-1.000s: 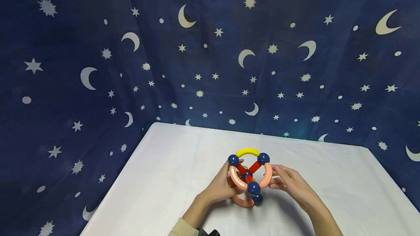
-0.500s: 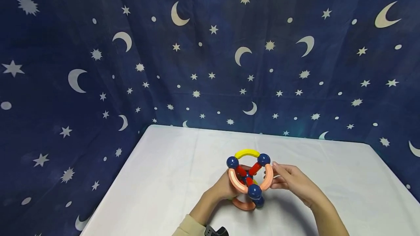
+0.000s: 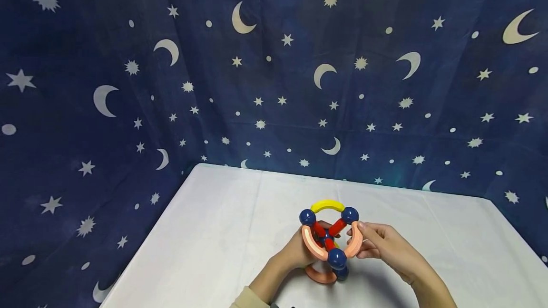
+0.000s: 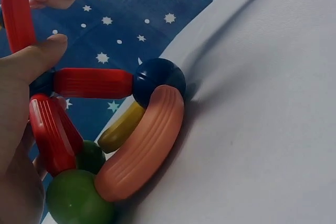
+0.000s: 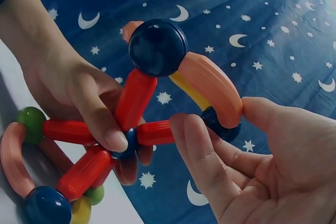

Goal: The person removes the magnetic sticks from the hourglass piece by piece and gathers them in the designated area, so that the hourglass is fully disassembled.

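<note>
My left hand (image 3: 295, 250) grips the middle of a construction of magnetic balls and sticks, its thumb over the blue centre ball (image 5: 124, 148). Red straight sticks (image 4: 93, 83) spread from that ball. A yellow curved stick (image 3: 327, 205) and two orange curved ones ring the upper blue balls (image 3: 307, 217). With thumb and fingers, my right hand (image 3: 391, 247) pinches the right orange curved stick (image 5: 212, 87) close to a blue ball (image 5: 223, 125). The lower part, with green balls (image 4: 79, 198) and another orange curved stick (image 4: 144, 148), is partly hidden in the head view.
A white cloth covers the table (image 3: 227, 222) beneath the construction. Behind and to the left hangs a dark blue curtain (image 3: 291, 80) with moons and stars. The construction's lower end is at or just above the cloth.
My right thumb and fingers have come in from beside the right orange curved stick and now pinch it. The left hand keeps its grip, and the construction sits slightly lower in the head view.
</note>
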A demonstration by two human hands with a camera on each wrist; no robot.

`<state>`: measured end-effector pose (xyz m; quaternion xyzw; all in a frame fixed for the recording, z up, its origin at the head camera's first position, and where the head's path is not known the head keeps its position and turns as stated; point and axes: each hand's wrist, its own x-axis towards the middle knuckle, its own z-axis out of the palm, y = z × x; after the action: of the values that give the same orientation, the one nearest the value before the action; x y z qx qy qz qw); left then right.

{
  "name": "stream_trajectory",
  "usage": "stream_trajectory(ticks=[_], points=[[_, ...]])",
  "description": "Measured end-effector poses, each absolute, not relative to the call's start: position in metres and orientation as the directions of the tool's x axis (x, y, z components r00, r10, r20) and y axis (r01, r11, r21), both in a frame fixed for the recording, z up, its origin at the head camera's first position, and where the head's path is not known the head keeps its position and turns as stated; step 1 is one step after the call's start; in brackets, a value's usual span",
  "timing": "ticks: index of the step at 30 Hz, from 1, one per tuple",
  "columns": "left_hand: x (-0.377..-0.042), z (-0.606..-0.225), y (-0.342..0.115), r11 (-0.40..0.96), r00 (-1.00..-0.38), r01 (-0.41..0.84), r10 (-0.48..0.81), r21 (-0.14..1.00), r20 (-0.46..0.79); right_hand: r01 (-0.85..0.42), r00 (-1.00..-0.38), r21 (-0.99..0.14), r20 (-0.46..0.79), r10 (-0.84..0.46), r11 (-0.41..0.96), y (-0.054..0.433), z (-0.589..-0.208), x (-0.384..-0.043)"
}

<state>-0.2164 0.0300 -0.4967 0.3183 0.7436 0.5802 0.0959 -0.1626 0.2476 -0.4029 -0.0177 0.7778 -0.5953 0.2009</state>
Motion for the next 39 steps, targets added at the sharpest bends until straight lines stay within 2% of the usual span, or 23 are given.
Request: stream_trajectory(ticks=[8,11,14,17,19,21,23,25,27,29,31,32,35,39], points=[[-0.231,-0.478,0.003,0.167,-0.677,0.405,0.715,0.899,0.172,0.206,-0.924,-0.941,-0.278,-0.263,0.270,0.248,-0.404,-0.161],[-0.237,-0.466,-0.017,0.184,-0.668,0.393,0.730,0.901,0.142,0.202,-0.924,-0.943,-0.273,-0.268,0.266,0.248,-0.404,-0.161],[-0.239,-0.450,-0.032,0.135,-0.718,0.281,0.687,0.950,0.114,0.197,-0.925,-0.942,-0.271,-0.267,0.272,0.247,-0.404,-0.159],[-0.237,-0.434,-0.036,0.075,-0.814,0.097,0.580,0.992,0.036,0.198,-0.926,-0.939,-0.274,-0.259,0.283,0.246,-0.403,-0.158],[-0.232,-0.423,-0.034,0.074,-0.873,0.031,0.488,0.997,-0.009,0.196,-0.925,-0.939,-0.273,-0.263,0.283,0.245,-0.402,-0.158],[-0.225,-0.412,-0.031,0.138,-0.919,0.077,0.393,0.988,0.017,0.192,-0.922,-0.941,-0.270,-0.276,0.277,0.244,-0.400,-0.158],[-0.214,-0.400,-0.029,0.251,-0.932,0.229,0.336,0.941,0.137,0.181,-0.920,-0.946,-0.260,-0.294,0.271,0.243,-0.400,-0.157],[-0.202,-0.388,-0.026,0.372,-0.887,0.426,0.349,0.824,0.301,0.176,-0.916,-0.948,-0.257,-0.309,0.265,0.242,-0.399,-0.157],[-0.190,-0.379,-0.021,0.446,-0.774,0.625,0.457,0.641,0.438,0.172,-0.912,-0.951,-0.253,-0.323,0.258,0.241,-0.400,-0.156],[-0.178,-0.372,-0.015,0.455,-0.647,0.760,0.599,0.465,0.471,0.165,-0.908,-0.955,-0.246,-0.341,0.247,0.240,-0.400,-0.156],[-0.169,-0.370,-0.008,0.446,-0.551,0.834,0.711,0.325,0.437,0.166,-0.904,-0.958,-0.243,-0.353,0.236,0.240,-0.400,-0.155],[-0.166,-0.370,-0.005,0.455,-0.528,0.849,0.745,0.268,0.408,0.164,-0.902,-0.959,-0.240,-0.359,0.230,0.240,-0.400,-0.155],[-0.159,-0.372,0.002,0.507,-0.525,0.849,0.774,0.152,0.353,0.160,-0.899,-0.962,-0.234,-0.369,0.221,0.240,-0.400,-0.154],[-0.158,-0.375,0.006,0.544,-0.546,0.832,0.766,0.110,0.338,0.151,-0.894,-0.966,-0.224,-0.387,0.210,0.240,-0.400,-0.153]])
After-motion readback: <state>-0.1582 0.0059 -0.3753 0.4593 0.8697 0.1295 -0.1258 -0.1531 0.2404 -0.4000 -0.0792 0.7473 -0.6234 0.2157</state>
